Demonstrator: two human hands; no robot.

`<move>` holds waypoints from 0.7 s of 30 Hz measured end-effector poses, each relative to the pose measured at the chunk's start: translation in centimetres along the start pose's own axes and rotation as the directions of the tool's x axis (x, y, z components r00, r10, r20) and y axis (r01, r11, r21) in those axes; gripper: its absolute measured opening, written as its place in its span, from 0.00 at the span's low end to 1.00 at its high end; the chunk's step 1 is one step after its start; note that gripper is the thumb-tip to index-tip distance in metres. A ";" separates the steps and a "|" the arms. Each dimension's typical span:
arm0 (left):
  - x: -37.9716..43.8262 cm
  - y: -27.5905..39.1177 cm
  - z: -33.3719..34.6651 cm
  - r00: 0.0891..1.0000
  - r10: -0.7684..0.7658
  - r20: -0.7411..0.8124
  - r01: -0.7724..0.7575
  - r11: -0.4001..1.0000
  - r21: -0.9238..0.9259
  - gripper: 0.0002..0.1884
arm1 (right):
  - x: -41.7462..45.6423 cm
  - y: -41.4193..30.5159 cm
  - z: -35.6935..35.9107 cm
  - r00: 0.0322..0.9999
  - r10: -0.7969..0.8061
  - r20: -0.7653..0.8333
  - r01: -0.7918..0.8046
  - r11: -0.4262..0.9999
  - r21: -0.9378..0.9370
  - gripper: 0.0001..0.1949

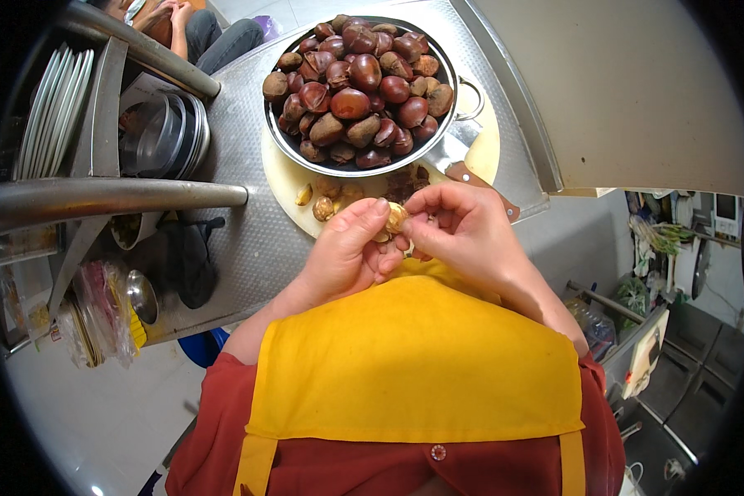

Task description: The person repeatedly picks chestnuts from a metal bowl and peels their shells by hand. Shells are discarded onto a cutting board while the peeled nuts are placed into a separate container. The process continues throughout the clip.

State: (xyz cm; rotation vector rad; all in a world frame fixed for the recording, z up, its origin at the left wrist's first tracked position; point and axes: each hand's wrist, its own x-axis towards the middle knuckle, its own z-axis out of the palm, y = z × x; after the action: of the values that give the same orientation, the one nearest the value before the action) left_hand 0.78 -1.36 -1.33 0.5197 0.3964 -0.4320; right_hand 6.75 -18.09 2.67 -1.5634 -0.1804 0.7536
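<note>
Between the fingers of my left hand [353, 248] is a pale yellow peeled chestnut [396, 218]. My right hand [456, 220] pinches at the chestnut's right side with thumb and forefinger. Both hands are over the near edge of a round cream cutting board [279, 186]. Several peeled chestnuts [323, 209] lie on the board left of the hands, and dark brown shell scraps [403, 185] lie just beyond them. On the board's far part stands a metal pan [347, 168] heaped with brown chestnuts [350, 103], some with split shells. A cleaver's wooden handle [480, 186] sticks out behind my right hand.
The board rests on a textured metal counter [242, 149]. To the left, a metal rack [118, 192] holds white plates [56, 115] and stacked bowls [161, 133]. A pale panel [632, 93] borders the right side. Another person's hands [172, 13] and legs [223, 46] show at the far left.
</note>
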 end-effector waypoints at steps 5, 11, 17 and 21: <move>0.1 -0.2 -0.2 1.000 0.022 -0.007 -0.022 0.998 0.066 0.12 | 0.4 -0.2 0.0 0.991 0.130 0.006 -0.130 0.981 0.142 0.05; 0.1 0.2 0.6 0.998 0.003 0.061 -0.008 0.997 0.075 0.17 | 0.7 1.2 0.0 0.996 0.092 -0.002 -0.087 0.949 0.302 0.05; 0.3 -0.1 0.5 1.000 0.022 0.020 -0.024 0.996 0.082 0.18 | 0.6 1.0 0.4 0.995 0.093 -0.022 -0.085 0.967 0.239 0.06; 0.2 0.5 0.4 0.996 -0.090 0.017 0.089 0.996 0.018 0.17 | 0.7 1.3 0.3 0.997 0.071 -0.031 -0.063 0.978 0.198 0.06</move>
State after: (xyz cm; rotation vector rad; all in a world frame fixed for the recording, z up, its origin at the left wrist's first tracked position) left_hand 1.32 -1.23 -0.94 0.5159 0.4002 -0.5267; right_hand 6.73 -17.64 1.25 -1.4000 -0.0240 0.7701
